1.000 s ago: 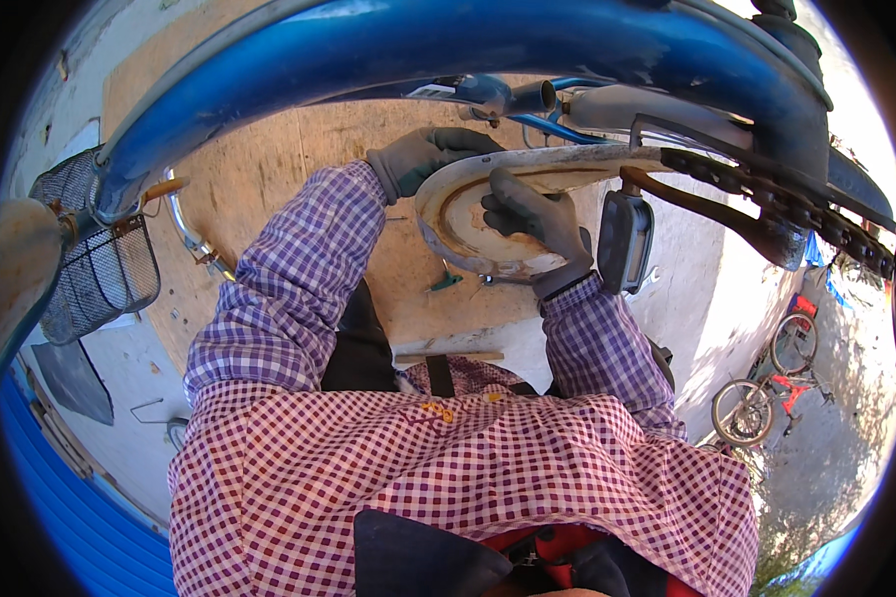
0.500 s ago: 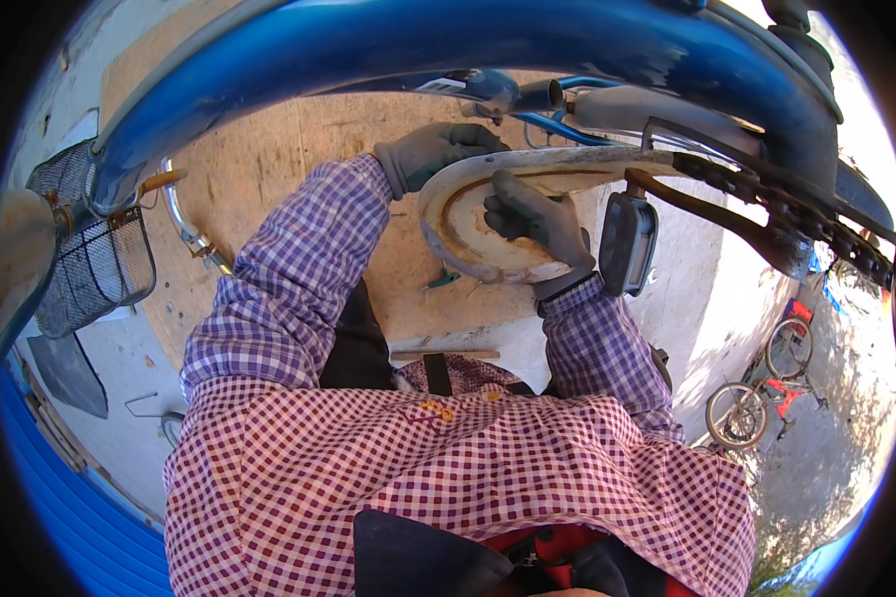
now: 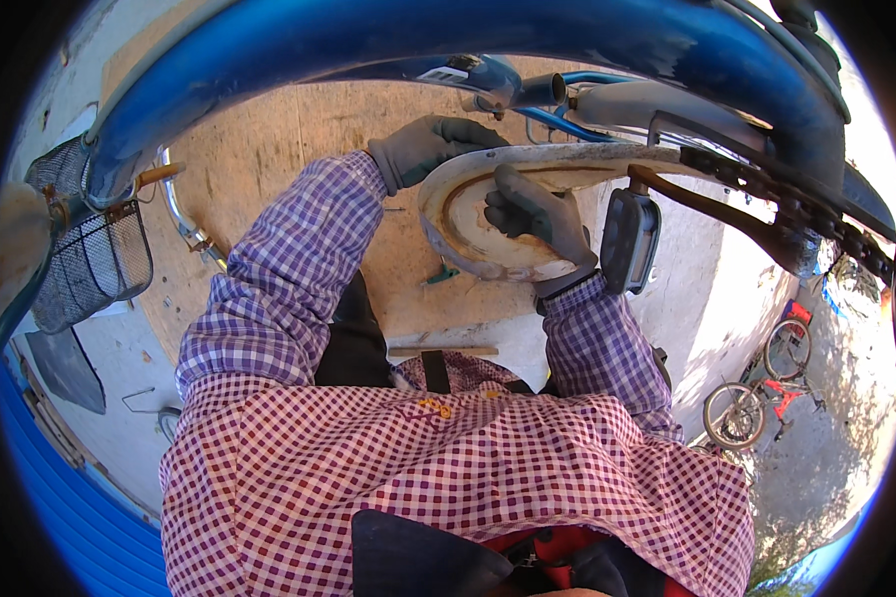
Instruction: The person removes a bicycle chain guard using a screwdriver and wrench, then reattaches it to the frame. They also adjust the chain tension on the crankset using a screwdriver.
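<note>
Your left hand [image 3: 430, 147] in a grey glove clamps the outer rim of the chain guard [image 3: 488, 214], a pale curved cover on the upturned blue bicycle frame [image 3: 388, 45]. Your right hand [image 3: 538, 214] presses inside the guard's hollow, fingers curled shut on its inner lip. The guard sits just left of the black pedal [image 3: 629, 239], under the frame tube, and runs right toward the chain [image 3: 767, 194]. To do this well, keep both grips firm and opposed so the guard does not twist; keep your right sleeve off the pedal and your fingers out of the chain beyond the pedal. A wire basket [image 3: 90, 264] hangs well left of the guard, above the wooden board [image 3: 269, 149].
</note>
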`<state>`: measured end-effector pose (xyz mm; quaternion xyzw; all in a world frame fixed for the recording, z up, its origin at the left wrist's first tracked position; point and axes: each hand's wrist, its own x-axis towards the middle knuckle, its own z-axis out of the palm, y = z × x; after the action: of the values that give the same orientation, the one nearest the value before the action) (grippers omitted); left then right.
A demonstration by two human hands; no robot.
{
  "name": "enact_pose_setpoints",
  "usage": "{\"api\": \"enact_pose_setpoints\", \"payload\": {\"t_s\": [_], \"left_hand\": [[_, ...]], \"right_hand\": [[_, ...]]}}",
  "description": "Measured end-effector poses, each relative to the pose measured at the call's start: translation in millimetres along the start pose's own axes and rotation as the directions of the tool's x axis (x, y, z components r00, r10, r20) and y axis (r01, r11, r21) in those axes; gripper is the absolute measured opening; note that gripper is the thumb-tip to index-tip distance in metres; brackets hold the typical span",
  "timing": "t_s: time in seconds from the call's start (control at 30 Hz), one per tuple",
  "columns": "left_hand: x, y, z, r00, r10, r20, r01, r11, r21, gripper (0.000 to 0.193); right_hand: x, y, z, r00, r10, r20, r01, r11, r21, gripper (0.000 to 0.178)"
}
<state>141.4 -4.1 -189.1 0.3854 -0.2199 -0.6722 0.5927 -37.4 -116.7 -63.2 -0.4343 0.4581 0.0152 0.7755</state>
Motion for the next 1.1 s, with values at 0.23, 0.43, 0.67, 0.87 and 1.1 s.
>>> {"api": "enact_pose_setpoints", "payload": {"t_s": [0.23,0.43,0.67,0.87,1.1], "left_hand": [[2,1,3,1.0,-0.021,-0.018,0.02,0.999,-0.028,0.036],[1,2,3,0.999,0.014,-0.052,-0.009,0.996,0.09,0.034],[-1,6,11,0.989,0.081,-0.124,-0.063,0.988,0.141,0.032],[-10,26,9,0.98,0.052,-0.193,0.002,0.963,0.269,0.033],[-8,46,16,0.988,-0.042,-0.148,0.106,0.883,0.457,0.036]], "right_hand": [[0,0,0,1.0,0.01,0.002,-0.01,1.0,0.008,0.042],[2,2,0,1.0,0.015,0.02,-0.016,1.0,0.018,0.04],[-2,-3,2,1.0,0.023,-0.003,-0.023,0.999,0.038,0.039],[-2,3,-4,1.0,-0.011,0.011,0.01,0.996,0.091,0.038],[-5,4,-2,0.999,-0.039,-0.005,0.039,0.997,0.066,0.04]]}}
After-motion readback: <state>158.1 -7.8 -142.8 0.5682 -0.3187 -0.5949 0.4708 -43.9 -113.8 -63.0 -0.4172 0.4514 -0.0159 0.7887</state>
